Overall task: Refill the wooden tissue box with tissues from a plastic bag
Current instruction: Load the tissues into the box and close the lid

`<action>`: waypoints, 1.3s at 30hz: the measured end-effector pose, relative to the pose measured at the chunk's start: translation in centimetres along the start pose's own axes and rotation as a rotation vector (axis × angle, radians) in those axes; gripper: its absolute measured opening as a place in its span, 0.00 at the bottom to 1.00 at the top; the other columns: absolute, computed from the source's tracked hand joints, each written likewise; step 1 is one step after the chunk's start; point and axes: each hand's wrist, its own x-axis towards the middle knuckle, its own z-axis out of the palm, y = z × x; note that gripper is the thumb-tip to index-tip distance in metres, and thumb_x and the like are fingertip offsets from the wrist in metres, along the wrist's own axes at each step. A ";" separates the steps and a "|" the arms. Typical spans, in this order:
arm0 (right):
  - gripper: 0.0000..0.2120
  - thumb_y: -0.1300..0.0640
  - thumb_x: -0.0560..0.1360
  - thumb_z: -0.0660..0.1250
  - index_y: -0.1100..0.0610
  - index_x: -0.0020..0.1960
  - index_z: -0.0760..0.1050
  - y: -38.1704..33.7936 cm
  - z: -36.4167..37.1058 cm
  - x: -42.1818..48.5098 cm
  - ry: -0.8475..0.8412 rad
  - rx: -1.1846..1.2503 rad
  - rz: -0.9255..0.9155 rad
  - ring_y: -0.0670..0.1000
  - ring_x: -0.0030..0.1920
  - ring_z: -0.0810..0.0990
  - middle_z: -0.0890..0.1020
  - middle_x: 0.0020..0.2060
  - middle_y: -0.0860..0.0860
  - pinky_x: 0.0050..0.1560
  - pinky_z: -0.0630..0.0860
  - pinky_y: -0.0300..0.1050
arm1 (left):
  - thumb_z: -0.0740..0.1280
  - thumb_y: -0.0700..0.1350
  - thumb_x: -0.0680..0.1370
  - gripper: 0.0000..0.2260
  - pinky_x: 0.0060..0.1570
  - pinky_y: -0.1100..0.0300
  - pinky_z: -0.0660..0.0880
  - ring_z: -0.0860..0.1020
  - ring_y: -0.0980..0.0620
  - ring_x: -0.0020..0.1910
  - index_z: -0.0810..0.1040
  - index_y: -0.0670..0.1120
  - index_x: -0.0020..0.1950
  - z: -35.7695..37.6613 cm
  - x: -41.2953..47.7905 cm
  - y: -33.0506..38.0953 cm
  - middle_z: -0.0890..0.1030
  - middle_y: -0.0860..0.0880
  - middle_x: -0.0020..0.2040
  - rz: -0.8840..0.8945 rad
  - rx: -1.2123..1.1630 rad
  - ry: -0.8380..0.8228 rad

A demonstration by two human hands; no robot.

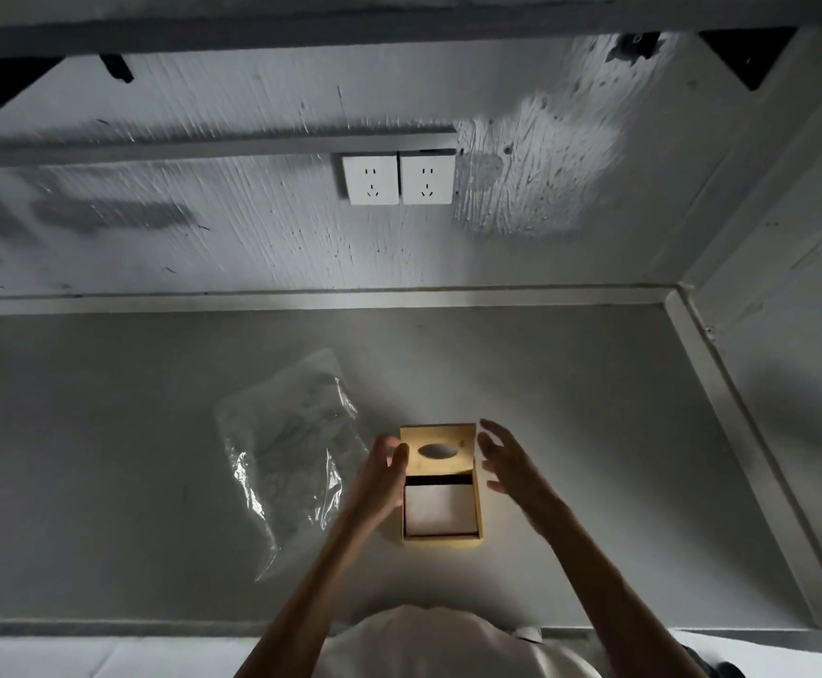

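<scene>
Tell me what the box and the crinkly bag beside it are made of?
The tissue box looks like pale wood, smooth and probably unpainted: it has a tan colour and stiff, flat walls. Its sliding lid looks the same. The plastic bag looks like thin, clear film: it is see-through and wrinkled, with shiny glints.

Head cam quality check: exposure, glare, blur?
Head view: dim overall, with one warm bright pool on the wooden tissue box and a paler lit patch on the wall. Head view: white glare streaks on the plastic bag. Head view: right hand smeared by motion, left hand soft at the fingertips.
</scene>
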 end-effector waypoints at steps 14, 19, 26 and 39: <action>0.43 0.34 0.61 0.76 0.36 0.72 0.63 5.0 0.0 -1.7 -0.172 0.285 0.043 0.55 0.77 0.54 0.59 0.77 0.49 0.71 0.60 0.66 | 0.72 0.47 0.70 0.13 0.57 0.50 0.71 0.71 0.51 0.67 0.76 0.53 0.54 -1.5 -0.5 -3.5 0.75 0.53 0.66 -0.231 -0.386 -0.236; 0.49 0.39 0.66 0.74 0.43 0.78 0.49 6.8 0.8 -2.6 -0.145 0.079 0.145 0.56 0.74 0.61 0.53 0.78 0.55 0.63 0.73 0.54 | 0.66 0.37 0.76 0.22 0.47 0.53 0.72 0.76 0.50 0.54 0.69 0.58 0.63 0.5 -1.7 -6.1 0.75 0.47 0.64 -0.213 -0.301 -0.270; 0.27 0.72 0.78 0.60 0.63 0.75 0.58 7.7 2.7 -1.5 0.021 0.218 0.208 0.54 0.48 0.83 0.74 0.60 0.61 0.40 0.82 0.45 | 0.63 0.31 0.76 0.23 0.36 0.61 0.74 0.78 0.49 0.45 0.67 0.50 0.67 2.7 -0.8 -7.6 0.78 0.47 0.55 -0.254 -0.227 -0.095; 0.14 0.52 0.83 0.55 0.53 0.59 0.78 7.2 3.4 -2.5 0.062 0.335 0.262 0.52 0.56 0.80 0.83 0.53 0.51 0.55 0.76 0.47 | 0.65 0.44 0.73 0.20 0.51 0.58 0.76 0.79 0.49 0.53 0.73 0.48 0.65 3.9 -0.7 -6.9 0.80 0.45 0.57 -0.185 -0.362 -0.190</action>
